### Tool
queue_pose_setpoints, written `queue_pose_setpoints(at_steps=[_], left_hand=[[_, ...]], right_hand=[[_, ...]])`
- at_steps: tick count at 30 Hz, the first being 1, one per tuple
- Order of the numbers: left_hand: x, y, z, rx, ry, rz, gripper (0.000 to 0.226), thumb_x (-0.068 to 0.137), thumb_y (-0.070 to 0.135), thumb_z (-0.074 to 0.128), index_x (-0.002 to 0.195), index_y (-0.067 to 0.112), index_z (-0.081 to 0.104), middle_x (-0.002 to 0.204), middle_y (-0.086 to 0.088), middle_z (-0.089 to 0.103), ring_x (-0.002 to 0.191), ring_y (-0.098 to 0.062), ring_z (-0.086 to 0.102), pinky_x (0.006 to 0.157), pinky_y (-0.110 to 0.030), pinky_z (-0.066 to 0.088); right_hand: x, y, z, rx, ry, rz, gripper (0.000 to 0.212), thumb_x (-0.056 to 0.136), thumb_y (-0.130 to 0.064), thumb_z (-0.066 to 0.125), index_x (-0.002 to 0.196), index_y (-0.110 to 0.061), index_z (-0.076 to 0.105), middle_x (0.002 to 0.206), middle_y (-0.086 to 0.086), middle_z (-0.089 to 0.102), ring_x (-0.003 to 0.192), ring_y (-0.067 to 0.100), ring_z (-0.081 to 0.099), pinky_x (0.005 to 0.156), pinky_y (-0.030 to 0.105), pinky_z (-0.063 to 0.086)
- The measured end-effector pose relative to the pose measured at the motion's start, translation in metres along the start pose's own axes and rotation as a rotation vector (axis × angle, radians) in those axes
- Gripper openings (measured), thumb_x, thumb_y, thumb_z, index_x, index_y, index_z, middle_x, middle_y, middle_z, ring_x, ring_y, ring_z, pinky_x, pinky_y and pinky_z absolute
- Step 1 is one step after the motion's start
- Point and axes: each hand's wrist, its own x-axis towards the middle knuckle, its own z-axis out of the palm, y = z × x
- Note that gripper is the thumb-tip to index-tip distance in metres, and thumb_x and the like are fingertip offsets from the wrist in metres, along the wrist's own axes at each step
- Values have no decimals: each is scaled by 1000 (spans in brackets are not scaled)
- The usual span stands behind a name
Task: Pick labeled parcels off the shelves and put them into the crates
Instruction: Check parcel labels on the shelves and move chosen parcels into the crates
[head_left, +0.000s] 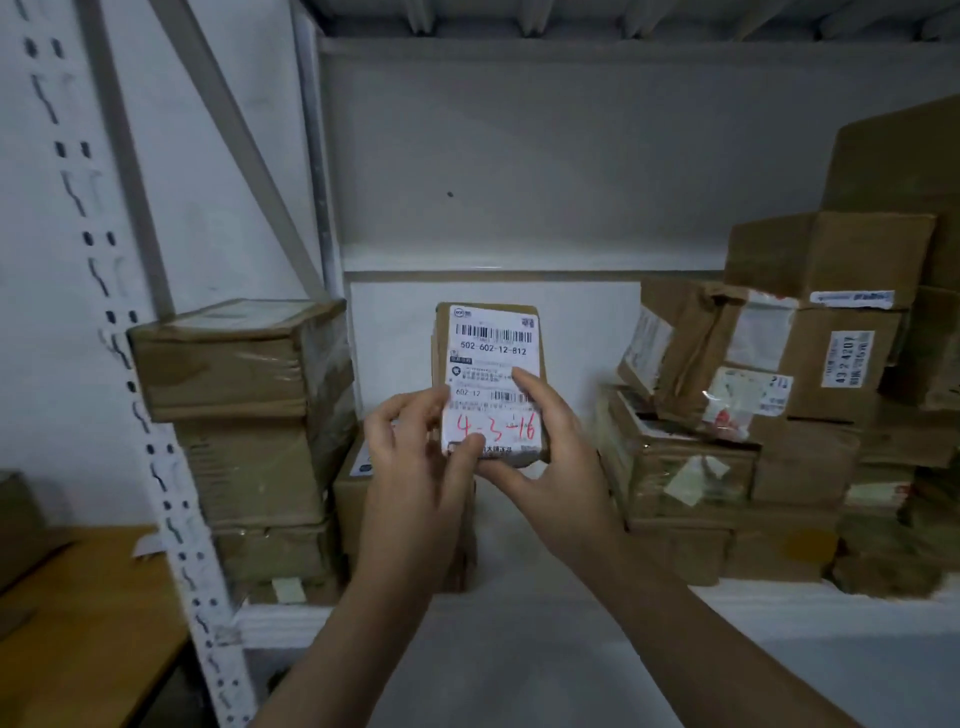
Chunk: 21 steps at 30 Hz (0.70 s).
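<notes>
Small labeled parcel; upright, held

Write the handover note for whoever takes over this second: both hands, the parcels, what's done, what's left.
Left hand: grips the small parcel at its lower left edge.
Right hand: grips its lower right, forefinger on the label.
Parcel: held upright before the shelf, label facing the camera, red 4-3-16 handwritten.
Other parcels: stack at left, pile at right, on the shelf.
Done: one parcel picked up. Left: put it in a crate; none in view.
</notes>
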Motion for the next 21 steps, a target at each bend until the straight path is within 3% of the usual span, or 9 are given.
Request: queue_pose_setpoints(at_steps=[3, 5, 8, 11, 15, 21], left_hand=[[-1, -14, -21, 268, -55, 103, 39, 94, 16, 54, 130, 28, 50, 133, 1, 35, 106, 3, 42, 92, -26, 45], [2, -21, -33, 413, -42, 150, 46, 91, 5, 55, 135, 18, 50, 137, -9, 36, 103, -5, 44, 88, -25, 42], [5, -32, -46, 612, -119, 151, 61, 82, -3, 64, 139, 9, 44, 137, -17, 38, 106, -21, 55, 84, -25, 45], [5, -45, -53, 741, -174, 154, 63, 77, 1, 71, 135, 7, 47, 133, -20, 47, 113, -33, 55, 83, -39, 54], [2, -55, -66, 772, -160, 233, 49, 73, 1, 74, 120, 4, 60, 121, -20, 58, 107, -35, 58, 79, -41, 54], [4, -54, -67, 755, -209, 272, 49, 69, -1, 75, 115, 8, 61, 121, -17, 58, 109, -32, 57, 74, -39, 56]], right_hand=[[4, -1, 22, 89, 23, 80, 65, 77, -20, 80, 127, -39, 44, 125, -15, 57, 112, -3, 56, 88, 16, 50], [9, -4, 34, 76, 10, 107, 63, 76, -25, 80, 127, -34, 45, 119, -16, 61, 107, -3, 58, 85, 14, 50], [14, -2, 55, -53, -43, 111, 64, 79, -33, 76, 133, -31, 43, 127, -11, 59, 112, 5, 56, 91, 25, 49], [15, 6, 71, -170, -123, 141, 62, 86, -39, 66, 140, -29, 39, 135, -6, 53, 120, 12, 52, 96, 31, 46], [24, 7, 82, -168, -124, 154, 69, 86, -38, 66, 145, -28, 31, 137, -3, 46, 119, 12, 49, 95, 27, 44], [36, 8, 90, -209, -185, 195, 73, 81, -42, 70, 141, -32, 29, 135, -9, 52, 115, 15, 56, 90, 40, 52]])
